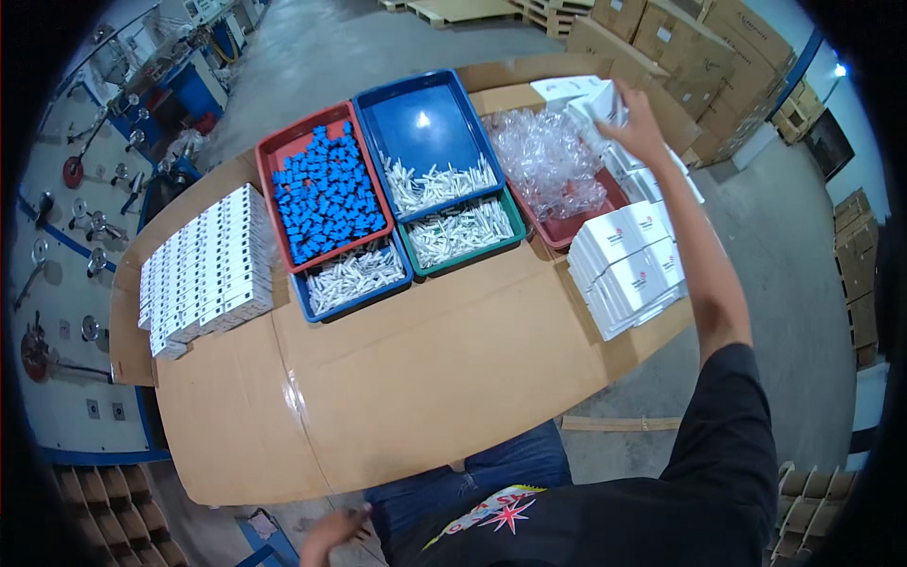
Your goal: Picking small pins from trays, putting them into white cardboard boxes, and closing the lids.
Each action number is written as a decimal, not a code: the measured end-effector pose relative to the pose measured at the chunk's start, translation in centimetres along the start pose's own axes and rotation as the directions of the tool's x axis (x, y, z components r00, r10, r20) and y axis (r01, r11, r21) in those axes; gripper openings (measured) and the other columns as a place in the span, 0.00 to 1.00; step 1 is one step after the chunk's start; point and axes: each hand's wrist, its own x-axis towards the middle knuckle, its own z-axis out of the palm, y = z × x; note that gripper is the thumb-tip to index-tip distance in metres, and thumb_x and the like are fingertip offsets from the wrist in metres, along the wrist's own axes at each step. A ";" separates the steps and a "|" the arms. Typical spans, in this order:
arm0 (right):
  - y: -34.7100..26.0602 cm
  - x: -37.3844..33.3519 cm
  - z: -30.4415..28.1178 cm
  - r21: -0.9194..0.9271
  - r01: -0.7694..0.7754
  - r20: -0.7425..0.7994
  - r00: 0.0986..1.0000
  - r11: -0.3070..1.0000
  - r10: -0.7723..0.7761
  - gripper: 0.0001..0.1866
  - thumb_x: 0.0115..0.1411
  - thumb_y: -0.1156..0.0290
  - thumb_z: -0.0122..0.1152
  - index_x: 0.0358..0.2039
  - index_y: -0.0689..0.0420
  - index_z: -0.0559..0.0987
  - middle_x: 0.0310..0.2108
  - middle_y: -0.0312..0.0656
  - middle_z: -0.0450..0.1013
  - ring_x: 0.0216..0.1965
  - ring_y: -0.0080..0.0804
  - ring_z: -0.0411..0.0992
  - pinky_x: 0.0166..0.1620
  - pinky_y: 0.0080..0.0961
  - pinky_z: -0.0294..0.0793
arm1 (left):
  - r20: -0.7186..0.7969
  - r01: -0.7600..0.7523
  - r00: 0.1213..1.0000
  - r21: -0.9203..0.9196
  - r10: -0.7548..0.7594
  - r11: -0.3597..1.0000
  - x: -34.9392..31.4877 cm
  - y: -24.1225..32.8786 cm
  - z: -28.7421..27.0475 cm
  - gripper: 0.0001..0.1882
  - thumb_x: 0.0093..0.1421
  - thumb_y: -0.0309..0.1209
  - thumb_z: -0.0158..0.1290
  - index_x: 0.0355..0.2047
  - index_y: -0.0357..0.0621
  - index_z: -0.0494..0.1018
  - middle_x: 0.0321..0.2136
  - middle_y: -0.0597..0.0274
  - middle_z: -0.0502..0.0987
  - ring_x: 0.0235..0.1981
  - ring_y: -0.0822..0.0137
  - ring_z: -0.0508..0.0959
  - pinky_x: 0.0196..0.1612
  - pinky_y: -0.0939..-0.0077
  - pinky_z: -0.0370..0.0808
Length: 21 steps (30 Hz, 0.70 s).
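Note:
My right arm stretches to the far right of the table. There my right hand (639,125) has its thumb and fingers around a white folded carton (605,102) on a pile of similar ones; the hand partly hides the grip. A nearer stack of flat white cartons (628,265) with small red prints sits beside my forearm. Clear plastic bags (548,156) lie crumpled in a red tray (605,200) just left of that hand. Low by my lap, off the table's front edge, my left hand (338,531) hangs with loose, parted fingers and holds nothing.
Blue plastic pieces (326,194) fill another red tray (267,170). White plastic plugs lie in a large blue tray (416,113), a green tray (472,265) and a smaller blue tray (354,307). Small white boxes (213,269) stand in rows at left on the cardboard-covered table (406,378).

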 end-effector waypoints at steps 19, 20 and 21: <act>-38.0 -37.4 -4.4 0.738 -0.111 0.345 0.909 0.665 -0.232 0.49 0.49 0.72 0.70 0.71 0.61 0.58 0.66 0.53 0.60 0.68 0.51 0.59 0.68 0.40 0.61 | -0.270 -0.703 0.464 -0.692 0.844 0.165 -5.4 24.1 6.9 0.31 0.74 0.51 0.43 0.68 0.44 0.62 0.46 0.63 0.73 0.42 0.73 0.75 0.43 0.77 0.75; -38.3 -37.9 -4.1 0.729 -0.140 0.366 0.907 0.670 -0.209 0.47 0.53 0.67 0.68 0.72 0.62 0.58 0.67 0.55 0.59 0.68 0.53 0.59 0.68 0.41 0.60 | -0.271 -0.695 0.472 -0.700 0.839 0.165 -5.4 23.8 7.4 0.31 0.74 0.51 0.43 0.68 0.44 0.62 0.46 0.63 0.73 0.42 0.73 0.75 0.43 0.77 0.75; -38.4 -38.3 -3.8 0.719 -0.167 0.386 0.903 0.674 -0.188 0.46 0.58 0.61 0.66 0.72 0.62 0.57 0.67 0.57 0.58 0.68 0.54 0.59 0.67 0.42 0.60 | -0.283 -0.678 0.477 -0.721 0.832 0.144 -5.5 23.6 7.8 0.31 0.74 0.52 0.43 0.66 0.44 0.64 0.45 0.63 0.74 0.42 0.74 0.75 0.42 0.78 0.75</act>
